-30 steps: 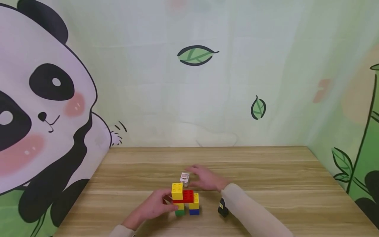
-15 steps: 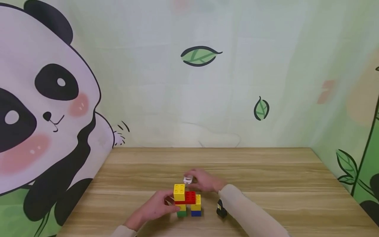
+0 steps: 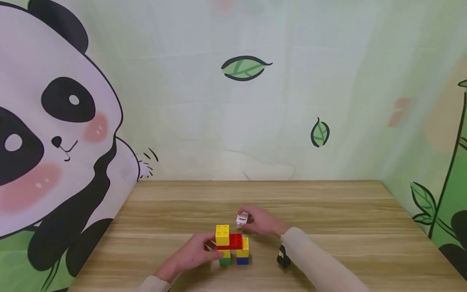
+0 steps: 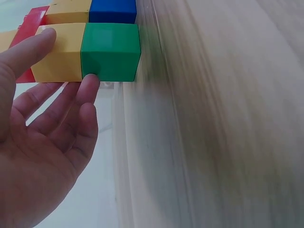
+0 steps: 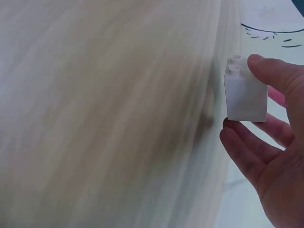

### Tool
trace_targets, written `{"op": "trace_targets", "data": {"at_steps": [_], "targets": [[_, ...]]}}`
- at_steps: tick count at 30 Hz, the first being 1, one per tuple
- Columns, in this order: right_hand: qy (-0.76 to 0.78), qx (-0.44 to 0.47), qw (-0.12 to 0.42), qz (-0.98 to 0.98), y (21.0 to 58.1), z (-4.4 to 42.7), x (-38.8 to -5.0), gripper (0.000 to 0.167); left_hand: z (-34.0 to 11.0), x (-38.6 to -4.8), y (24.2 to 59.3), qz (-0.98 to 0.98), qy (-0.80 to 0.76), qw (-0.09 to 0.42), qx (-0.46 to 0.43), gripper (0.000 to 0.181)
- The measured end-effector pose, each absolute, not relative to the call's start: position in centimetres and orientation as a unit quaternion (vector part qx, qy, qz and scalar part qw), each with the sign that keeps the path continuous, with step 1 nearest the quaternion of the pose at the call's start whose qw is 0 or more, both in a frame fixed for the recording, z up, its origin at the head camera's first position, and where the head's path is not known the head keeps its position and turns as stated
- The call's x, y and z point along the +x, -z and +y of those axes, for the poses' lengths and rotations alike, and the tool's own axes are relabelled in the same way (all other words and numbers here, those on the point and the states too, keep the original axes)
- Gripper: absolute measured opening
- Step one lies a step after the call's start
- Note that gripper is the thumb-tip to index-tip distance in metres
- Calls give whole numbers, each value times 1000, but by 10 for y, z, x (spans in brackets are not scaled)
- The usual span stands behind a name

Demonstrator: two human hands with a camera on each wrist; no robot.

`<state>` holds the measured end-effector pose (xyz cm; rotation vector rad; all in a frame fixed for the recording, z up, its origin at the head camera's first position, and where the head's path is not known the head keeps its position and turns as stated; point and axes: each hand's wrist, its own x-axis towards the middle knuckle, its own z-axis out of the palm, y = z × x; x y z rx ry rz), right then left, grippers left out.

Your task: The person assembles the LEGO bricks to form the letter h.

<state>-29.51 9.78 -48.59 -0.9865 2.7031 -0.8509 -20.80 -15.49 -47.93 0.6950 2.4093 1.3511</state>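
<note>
My left hand (image 3: 193,251) holds a small arch of toy building bricks from its left side. In the left wrist view its thumb presses a yellow brick (image 4: 61,54), with fingertips against the far side. A green brick (image 4: 110,52) forms the foot of that leg, and the other leg has yellow over a blue brick (image 3: 242,260). Across them lies a red brick (image 3: 236,241), topped at the left by a yellow brick (image 3: 222,235). Behind the arch, my right hand (image 3: 263,221) pinches a white brick (image 5: 246,99) between thumb and fingers; a printed picture shows on it in the head view.
A small black object with a yellowish patch (image 3: 283,257) sits on the wooden table (image 3: 175,202), close to the right sleeve (image 3: 313,255). Behind the table hangs a printed cloth (image 3: 204,121) with a panda and leaves.
My right hand has closed on the white brick, tipped it and shifted it a little to the right. My left hand stays on the arch. The head view has shifted slightly.
</note>
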Motion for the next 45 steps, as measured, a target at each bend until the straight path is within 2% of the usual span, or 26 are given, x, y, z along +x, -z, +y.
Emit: {"op": "trace_targets", "data": {"at_steps": [8,13,24,34,45], "targets": [[295,-327,60,896,477,121,-292,37,-146,-210,481,838,-467,152,239,40],[300,-331,42,893,471,135,-287,31,-140,-210,481,836,-467,153,246,38],[400,-307,33,863,449,152,-269,28,-130,-213,483,834,-465,161,249,34],[473,-283,51,833,445,164,-260,30,-118,-215,481,838,-454,155,258,33],[495,-264,87,823,441,166,-255,48,-111,-217,481,843,-449,159,251,31]]}}
